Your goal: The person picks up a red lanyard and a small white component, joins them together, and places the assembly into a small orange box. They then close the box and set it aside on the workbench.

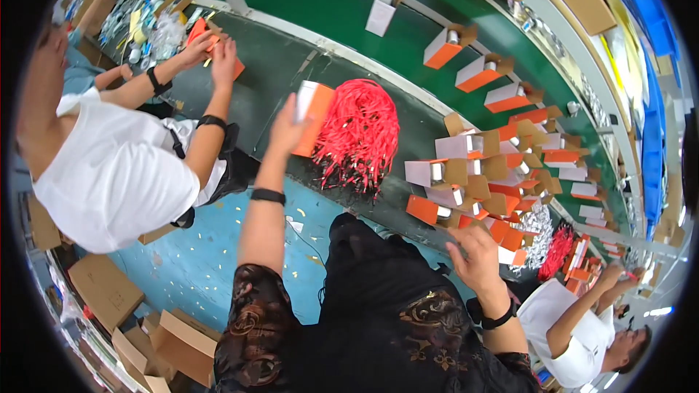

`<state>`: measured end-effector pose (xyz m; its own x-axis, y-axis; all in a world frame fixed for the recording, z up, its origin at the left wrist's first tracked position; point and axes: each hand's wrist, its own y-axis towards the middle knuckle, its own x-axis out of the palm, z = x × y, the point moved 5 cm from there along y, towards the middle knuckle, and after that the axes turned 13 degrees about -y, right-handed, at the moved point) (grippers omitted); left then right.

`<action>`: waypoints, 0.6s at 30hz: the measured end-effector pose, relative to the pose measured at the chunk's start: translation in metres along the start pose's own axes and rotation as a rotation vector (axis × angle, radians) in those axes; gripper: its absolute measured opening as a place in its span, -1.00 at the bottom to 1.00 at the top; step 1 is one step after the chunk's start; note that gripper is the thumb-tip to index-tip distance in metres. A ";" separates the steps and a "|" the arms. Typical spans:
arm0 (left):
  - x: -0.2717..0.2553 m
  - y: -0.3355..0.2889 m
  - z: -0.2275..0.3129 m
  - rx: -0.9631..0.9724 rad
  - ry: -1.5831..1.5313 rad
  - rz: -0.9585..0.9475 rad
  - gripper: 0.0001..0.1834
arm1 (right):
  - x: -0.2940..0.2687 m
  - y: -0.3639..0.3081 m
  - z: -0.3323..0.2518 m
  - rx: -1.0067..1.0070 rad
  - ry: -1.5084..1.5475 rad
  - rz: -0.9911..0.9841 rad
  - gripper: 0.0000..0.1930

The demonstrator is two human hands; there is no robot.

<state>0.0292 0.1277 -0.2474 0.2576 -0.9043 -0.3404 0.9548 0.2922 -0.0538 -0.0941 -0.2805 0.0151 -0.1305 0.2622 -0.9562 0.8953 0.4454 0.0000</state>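
Orange-and-white box (pixel 316 120) is gripped in left hand (pixel 287 129), fingers clamped on its left side; box is held over dark bench (pixel 273 54), just beside red cable pile (pixel 362 120). Whether pile is touched can't be told. Right hand (pixel 477 256) is held near clustered open boxes (pixel 455 147), thumb and fingers spread apart. Further boxes (pixel 480 75) are lined up on green surface (pixel 328 11).

- The left forearm (pixel 263 236) is reaching forward, the left hand (pixel 286 131) gripping.
- The right forearm (pixel 507 337) is angling inward, the right hand (pixel 478 256) loosely curving.
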 end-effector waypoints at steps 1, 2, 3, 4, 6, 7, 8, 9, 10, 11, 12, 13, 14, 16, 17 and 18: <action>-0.011 0.016 -0.015 -0.052 -0.048 -0.011 -0.18 | 0.005 -0.007 0.004 0.005 0.005 -0.071 -0.72; -0.019 0.028 -0.024 -0.065 -0.089 0.005 -0.23 | 0.008 -0.013 0.008 0.013 0.002 -0.086 -0.73; -0.031 0.034 -0.033 -0.085 -0.123 0.030 -0.27 | 0.007 -0.020 0.012 0.030 0.010 -0.084 -0.73; -0.027 0.048 -0.044 -0.099 -0.166 0.050 -0.31 | 0.007 -0.029 0.016 0.070 -0.022 -0.087 -0.74; -0.026 0.065 -0.062 -0.122 -0.204 0.023 -0.42 | 0.005 -0.049 0.026 0.169 -0.057 -0.096 -0.75; -0.023 0.072 -0.069 -0.125 -0.208 -0.042 -0.47 | 0.005 -0.057 0.033 0.225 -0.067 -0.084 -0.75; -0.031 0.076 -0.083 -0.126 -0.026 -0.028 -0.53 | 0.004 -0.064 0.037 0.230 -0.068 -0.084 -0.76; -0.044 0.079 -0.100 -0.112 0.150 -0.017 -0.55 | 0.002 -0.074 0.043 0.243 -0.075 -0.083 -0.76; -0.068 0.078 -0.128 -0.062 0.045 -0.021 -0.55 | 0.004 -0.085 0.052 0.276 -0.059 -0.096 -0.77; -0.093 0.082 -0.153 -0.191 0.107 -0.043 -0.51 | 0.002 -0.093 0.058 0.281 -0.052 -0.088 -0.78; -0.067 0.086 -0.140 -0.273 0.104 -0.105 -0.51 | 0.005 -0.106 0.069 0.349 -0.064 -0.071 -0.79; -0.050 0.082 -0.080 -0.108 0.369 -0.050 -0.47 | 0.005 -0.119 0.079 0.400 -0.067 -0.052 -0.80; -0.060 0.071 -0.055 0.033 0.474 0.046 -0.50 | 0.002 -0.133 0.088 0.462 -0.082 -0.029 -0.80; -0.054 0.036 -0.006 0.370 0.674 0.245 -0.57 | 0.009 -0.155 0.108 0.565 -0.064 -0.080 -0.81; -0.041 0.017 0.029 0.466 0.752 0.296 -0.61 | 0.008 -0.166 0.120 0.595 -0.050 -0.057 -0.81; -0.027 0.001 0.035 0.545 0.743 0.238 -0.65 | 0.011 -0.179 0.133 0.681 -0.092 -0.059 -0.81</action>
<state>0.0288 0.1418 -0.2058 0.4736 -0.3558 -0.8057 0.8753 0.0885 0.4754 -0.1994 -0.4716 -0.0343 -0.1770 0.1671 -0.9699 0.9599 -0.1882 -0.2076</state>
